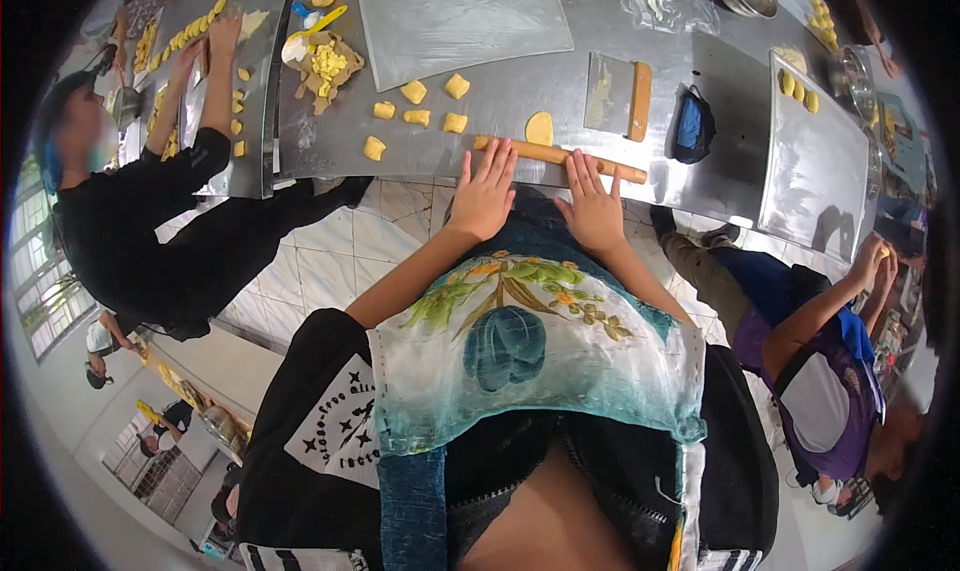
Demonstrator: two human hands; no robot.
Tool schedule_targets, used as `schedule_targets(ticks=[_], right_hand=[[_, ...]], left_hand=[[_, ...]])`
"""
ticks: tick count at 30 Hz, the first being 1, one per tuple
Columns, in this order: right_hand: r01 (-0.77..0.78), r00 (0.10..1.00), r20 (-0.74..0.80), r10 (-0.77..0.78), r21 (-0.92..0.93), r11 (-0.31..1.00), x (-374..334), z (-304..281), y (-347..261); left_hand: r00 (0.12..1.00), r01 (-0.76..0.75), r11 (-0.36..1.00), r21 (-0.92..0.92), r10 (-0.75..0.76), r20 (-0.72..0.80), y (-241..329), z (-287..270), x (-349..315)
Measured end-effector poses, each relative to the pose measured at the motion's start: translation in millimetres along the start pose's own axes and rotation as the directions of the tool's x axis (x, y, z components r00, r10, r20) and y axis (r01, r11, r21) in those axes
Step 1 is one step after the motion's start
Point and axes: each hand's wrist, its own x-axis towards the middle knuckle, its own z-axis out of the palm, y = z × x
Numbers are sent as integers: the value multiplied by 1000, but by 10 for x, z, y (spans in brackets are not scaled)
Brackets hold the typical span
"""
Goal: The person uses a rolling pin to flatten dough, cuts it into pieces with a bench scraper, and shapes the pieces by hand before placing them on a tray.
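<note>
A wooden rolling pin (560, 158) lies along the near edge of the metal table. My left hand (485, 193) rests on its left part, fingers stretched out flat. On the pin's right part my right hand (594, 206) lies the same way, fingers spread. Neither hand wraps round the pin. Just beyond the pin is a flattened oval of yellow dough (539, 128). Several small yellow dough pieces (416, 118) sit to the left of it, apart from my hands.
A dough scraper with a wooden handle (639, 101) and a dark blue pouch (690, 126) lie to the right. Farther off are a pale sheet (465, 21), a heap of dough bits on brown paper (327, 68) and a tray (815, 161). People work on both sides.
</note>
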Motion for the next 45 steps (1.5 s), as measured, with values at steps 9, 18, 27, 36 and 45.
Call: schedule_targets(ticks=[9, 18, 27, 36, 45], right_hand=[[-47, 998, -46, 49, 35, 998, 186, 83, 13], [-276, 935, -246, 255, -55, 960, 963, 338, 233], [-271, 887, -396, 239, -25, 962, 1138, 296, 331], [-46, 993, -111, 45, -13, 999, 185, 76, -111], [-34, 941, -321, 107, 225, 974, 199, 141, 37]], left_hand=[[996, -9, 999, -50, 5, -91, 15, 41, 295], [964, -94, 995, -16, 87, -250, -361, 171, 1272], [974, -51, 998, 38, 58, -217, -363, 180, 1554], [995, -51, 996, 67, 56, -82, -75, -37, 425], [977, -163, 985, 53, 168, -131, -256, -77, 433]])
